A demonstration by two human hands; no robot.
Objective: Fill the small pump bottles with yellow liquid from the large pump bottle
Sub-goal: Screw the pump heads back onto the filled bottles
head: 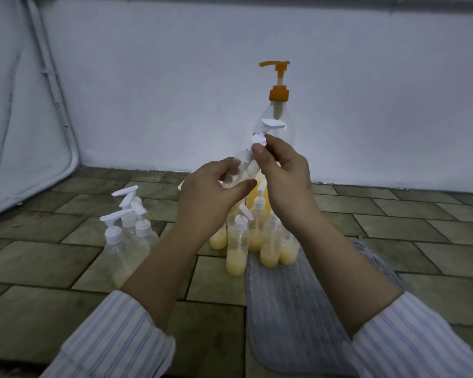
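My left hand [215,186] grips the clear body of a small empty pump bottle [239,165], tilted and held up in front of me. My right hand [284,173] pinches its white pump cap [259,139] at the collar, the nozzle pointing right. Behind them stands the large pump bottle [277,115] with an orange pump; its upper part is clear and its lower part, with yellow liquid, is mostly hidden by my hands. Several small bottles with yellow liquid [236,255] stand below my hands. Several empty small bottles [126,230] stand to the left.
Everything stands on a brick-patterned floor [393,227]. A grey ribbed cloth [298,296] lies under my right forearm. A white wall [366,105] closes the back and a white fabric panel with a rail [25,118] stands at the left.
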